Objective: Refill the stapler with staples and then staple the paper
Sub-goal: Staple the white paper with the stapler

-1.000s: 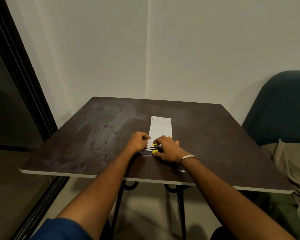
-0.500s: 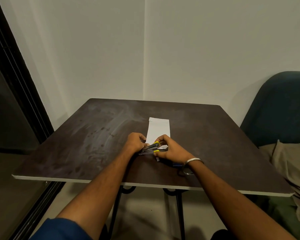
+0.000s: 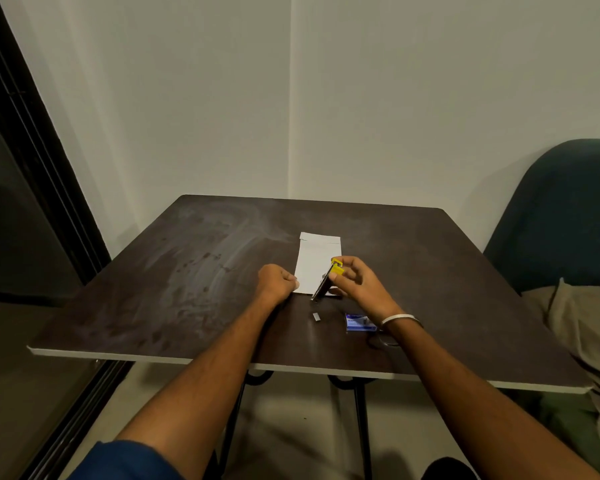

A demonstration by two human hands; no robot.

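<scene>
Dark brown wood-look laminate covers the square counter [image 3: 153, 306], and a folded white sheet of paper [image 3: 314, 263] lies flat near its middle. The right hand [image 3: 355, 282] holds a slim yellow-and-metal stapler [image 3: 328, 280] above the near right edge of the paper, tilted steeply with its yellow end up and far and its metal end down near the counter; thumb and fingers pinch the yellow end. The left hand [image 3: 278, 280] is curled into a loose fist just left of the paper's near corner, its fingertips touching that corner; whether it pinches anything cannot be told. On the counter nearer the person lie a short grey strip of staples [image 3: 316, 316] and, to its right, a small blue staple box [image 3: 359, 322] partly behind the right wrist, which wears a silver metal bangle [image 3: 400, 319].
</scene>
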